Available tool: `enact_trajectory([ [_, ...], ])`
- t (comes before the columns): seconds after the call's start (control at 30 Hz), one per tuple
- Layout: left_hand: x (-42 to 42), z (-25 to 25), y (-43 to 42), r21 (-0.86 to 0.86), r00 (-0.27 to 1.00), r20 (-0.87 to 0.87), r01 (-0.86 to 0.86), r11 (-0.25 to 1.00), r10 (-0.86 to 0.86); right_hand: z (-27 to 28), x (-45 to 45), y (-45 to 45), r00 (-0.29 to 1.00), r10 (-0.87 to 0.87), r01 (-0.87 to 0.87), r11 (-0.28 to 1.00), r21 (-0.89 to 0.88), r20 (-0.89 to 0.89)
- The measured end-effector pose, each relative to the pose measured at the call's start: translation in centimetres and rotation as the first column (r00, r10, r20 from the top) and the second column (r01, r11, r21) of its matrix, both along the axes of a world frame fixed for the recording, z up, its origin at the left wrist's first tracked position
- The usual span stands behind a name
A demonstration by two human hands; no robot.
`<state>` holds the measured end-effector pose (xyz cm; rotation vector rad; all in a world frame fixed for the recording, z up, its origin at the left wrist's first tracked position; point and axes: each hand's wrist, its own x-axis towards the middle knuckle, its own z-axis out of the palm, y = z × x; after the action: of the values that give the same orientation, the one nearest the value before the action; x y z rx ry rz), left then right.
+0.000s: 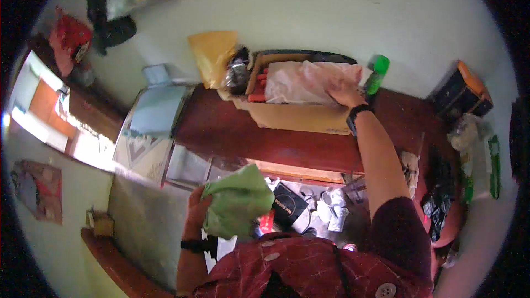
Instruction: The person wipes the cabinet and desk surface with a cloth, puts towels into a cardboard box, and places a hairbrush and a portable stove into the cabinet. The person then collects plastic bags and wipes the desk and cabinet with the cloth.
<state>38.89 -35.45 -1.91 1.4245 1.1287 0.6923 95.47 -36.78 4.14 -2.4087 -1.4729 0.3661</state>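
My left hand (197, 209), wearing a dark wristband, is closed on a green cloth (237, 201) that hangs in front of my chest. Farther forward, my right hand (348, 96) reaches over an open cardboard box (301, 117) on the dark red counter. Its fingers are closed on a pale, pinkish plastic bag (301, 80) lying across the top of the box; the fingertips are blurred. Red items (259, 88) show at the box's left end, and the bag hides the rest of the contents.
A green-capped can (377, 74) stands right of the box, a yellow bag (214, 55) left of it. A black-and-orange box (462, 91) is at the counter's right end. Below the dark red counter (221, 127), an open drawer or shelf holds a black box (288, 204) and clutter.
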Motion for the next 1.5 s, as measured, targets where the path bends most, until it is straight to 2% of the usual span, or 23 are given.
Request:
enact_trajectory([
  [0.07,0.0,1.1,2.1,0.162,0.991,-0.124,0.08,0.984,-0.06,-1.2,-0.2,0.0,0.949,-0.068,0.058,0.997,0.042,0.309],
  [0.13,1.5,4.6,3.7,0.052,0.989,0.085,0.117,0.992,-0.121,1.4,-3.9,-1.6,0.949,-0.115,0.095,0.992,0.078,0.295],
  [0.17,2.0,6.1,4.6,0.142,0.988,-0.145,0.08,0.987,-0.059,2.1,-5.7,-2.4,0.951,-0.119,0.101,0.992,0.077,0.286],
  [0.2,2.8,8.2,5.0,0.133,0.997,-0.028,0.073,0.988,-0.07,1.1,-6.7,-3.1,0.994,0.0,-0.047,0.909,0.413,0.112],
  [0.23,3.2,8.9,6.5,0.018,0.98,0.151,0.13,0.991,-0.132,0.6,-7.7,-3.7,0.986,0.163,-0.099,0.69,0.717,-0.02],
  [0.27,4.4,11.7,6.0,0.051,0.961,0.238,0.13,0.99,-0.138,0.9,-9.9,-4.4,0.986,0.165,-0.095,0.703,0.705,-0.032],
  [0.3,4.8,12.9,6.6,0.018,0.936,0.315,0.161,0.987,-0.158,1.9,-13.4,-5.2,0.928,0.288,-0.094,0.795,0.599,-0.237],
  [0.33,5.0,14.0,7.1,0.011,0.935,0.311,0.175,0.984,-0.17,2.6,-16.7,-5.9,0.823,0.362,-0.117,0.862,0.493,-0.438],
  [0.4,6.0,15.8,8.4,-0.058,0.813,0.548,0.271,0.961,-0.196,2.9,-22.3,-6.9,0.544,0.473,-0.078,0.851,0.52,-0.693],
  [0.47,6.6,16.6,9.1,-0.062,0.744,0.625,0.35,0.935,-0.238,2.0,-25.5,-6.1,0.717,0.575,-0.266,0.748,0.608,-0.394],
  [0.6,7.7,18.2,8.4,0.0,0.666,0.66,0.463,0.886,-0.348,0.7,-27.1,-4.4,0.733,0.529,-0.104,0.708,0.699,-0.427],
  [0.7,8.0,18.3,9.1,0.07,0.64,0.589,0.568,0.82,-0.494,1.6,-26.1,-4.9,0.307,0.544,0.061,0.808,0.586,-0.781],
  [0.87,7.5,18.8,9.5,0.126,0.615,0.441,0.679,0.724,-0.653,1.8,-23.9,-7.0,0.165,0.469,-0.063,0.883,0.465,-0.868],
  [0.97,8.0,18.6,10.0,0.185,0.6,0.354,0.707,0.682,-0.718,2.9,-23.0,-7.6,0.426,0.442,-0.063,0.885,0.461,-0.79],
  [1.0,8.1,18.3,10.2,0.208,0.597,0.24,0.739,0.641,-0.766,3.3,-22.4,-8.0,0.421,0.443,-0.069,0.886,0.459,-0.792],
  [1.07,8.3,17.3,11.2,0.223,0.593,0.123,0.765,0.604,-0.796,4.3,-20.7,-8.6,0.85,0.198,0.032,0.906,0.422,-0.488],
  [1.13,8.6,15.2,12.4,0.124,0.481,-0.225,0.876,0.465,-0.847,6.8,-20.0,-9.4,0.786,0.236,0.159,0.816,0.556,-0.571],
  [1.2,9.5,13.4,12.1,0.037,0.427,-0.252,0.901,0.432,-0.869,10.6,-19.7,-10.2,0.847,0.167,0.126,0.859,0.496,-0.505],
  [1.27,10.8,12.5,10.9,-0.049,0.247,-0.478,0.951,0.306,-0.843,12.3,-19.5,-10.6,0.899,0.089,0.116,0.896,0.429,-0.429],
  [1.33,11.7,12.3,9.1,-0.056,0.224,-0.585,0.948,0.313,-0.78,13.0,-19.2,-10.5,0.99,0.129,-0.126,0.7,0.703,0.049],
  [1.4,12.7,9.7,9.0,0.209,0.482,-0.461,0.875,0.436,-0.745,13.6,-19.1,-10.8,0.992,0.097,-0.12,0.639,0.76,0.075],
  [1.43,12.9,9.2,8.9,0.217,0.474,-0.457,0.88,0.422,-0.753,14.6,-19.3,-11.5,0.995,0.081,-0.091,0.662,0.744,0.049],
  [1.5,12.8,9.1,8.5,0.358,0.697,-0.312,0.716,0.6,-0.646,15.7,-20.0,-12.5,0.995,0.098,-0.056,0.687,0.724,-0.017],
])
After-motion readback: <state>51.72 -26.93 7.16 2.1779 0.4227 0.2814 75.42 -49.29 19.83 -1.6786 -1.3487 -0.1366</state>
